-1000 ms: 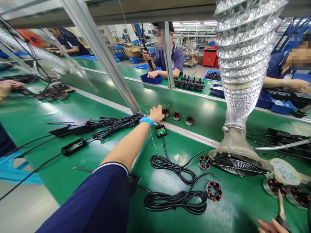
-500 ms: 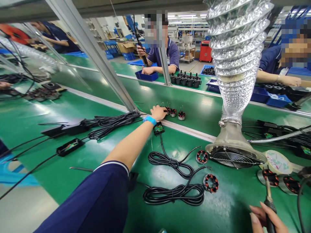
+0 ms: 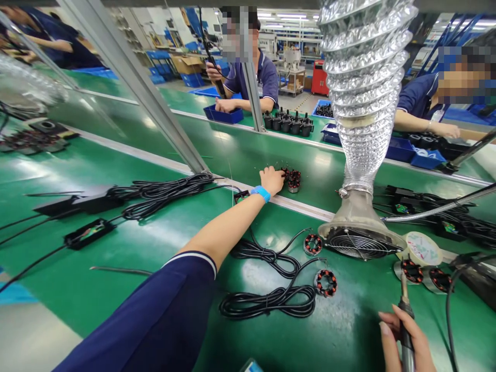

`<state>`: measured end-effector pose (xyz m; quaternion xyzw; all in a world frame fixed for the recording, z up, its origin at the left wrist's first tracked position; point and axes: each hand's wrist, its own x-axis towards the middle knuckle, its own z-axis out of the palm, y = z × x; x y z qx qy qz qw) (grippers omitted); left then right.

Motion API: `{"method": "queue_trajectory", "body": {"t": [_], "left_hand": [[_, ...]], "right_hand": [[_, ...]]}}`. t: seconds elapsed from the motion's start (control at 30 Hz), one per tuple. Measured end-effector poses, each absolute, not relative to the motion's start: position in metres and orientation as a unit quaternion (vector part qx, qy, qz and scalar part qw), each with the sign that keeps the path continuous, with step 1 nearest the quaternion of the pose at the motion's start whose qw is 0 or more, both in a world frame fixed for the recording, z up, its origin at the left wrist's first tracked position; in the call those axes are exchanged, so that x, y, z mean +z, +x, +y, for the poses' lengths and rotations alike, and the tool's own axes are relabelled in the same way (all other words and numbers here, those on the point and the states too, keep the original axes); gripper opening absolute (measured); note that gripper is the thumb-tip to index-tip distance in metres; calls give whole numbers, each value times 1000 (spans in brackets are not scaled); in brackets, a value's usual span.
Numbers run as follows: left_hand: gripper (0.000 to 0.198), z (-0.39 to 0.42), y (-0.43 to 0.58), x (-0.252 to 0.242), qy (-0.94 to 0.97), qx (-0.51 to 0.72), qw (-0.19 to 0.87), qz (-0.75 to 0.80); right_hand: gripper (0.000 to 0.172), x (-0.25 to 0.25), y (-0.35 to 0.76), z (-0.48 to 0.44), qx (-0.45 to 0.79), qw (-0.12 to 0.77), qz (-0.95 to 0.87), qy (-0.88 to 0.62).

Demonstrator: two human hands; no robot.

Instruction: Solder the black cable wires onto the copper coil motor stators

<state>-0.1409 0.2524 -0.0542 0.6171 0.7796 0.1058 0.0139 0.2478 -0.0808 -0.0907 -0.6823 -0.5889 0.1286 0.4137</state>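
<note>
My left hand (image 3: 272,181), with a blue band at the wrist, stretches to the back ledge. Its fingers are closed against a cluster of small motor stators (image 3: 293,181) with copper windings; the fingertips are partly hidden. In my right hand (image 3: 406,336) at the lower right is a soldering iron (image 3: 405,305), its tip pointing up and away from me. Just beyond the tip, two stators (image 3: 411,272) lie on their sides. Two more stators, a nearer one (image 3: 326,282) and a farther one (image 3: 313,244), lie by the ends of coiled black cables (image 3: 271,305).
A fume-extraction hood (image 3: 360,232) on a silver duct hangs over the bench. A tape roll (image 3: 422,249) stands beside it. More cables (image 3: 155,199) and an opened black case with a circuit board (image 3: 89,232) lie left. A slanting metal post (image 3: 139,88) rises behind. Co-workers sit across.
My left hand has moved right along the ledge, and the stators there are now bunched closer together. The view has shifted slightly right. My right hand still holds the soldering iron.
</note>
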Motion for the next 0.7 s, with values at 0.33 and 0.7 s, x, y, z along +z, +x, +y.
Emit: {"method": "queue_trajectory", "body": {"t": [0.33, 0.7], "left_hand": [[48, 240, -139, -35, 661, 85, 40, 744], [55, 259, -154, -7, 742, -42, 77, 665]], "right_hand": [[36, -83, 246, -79, 75, 399, -662, -631], [35, -90, 248, -84, 99, 393, -657, -636]]}}
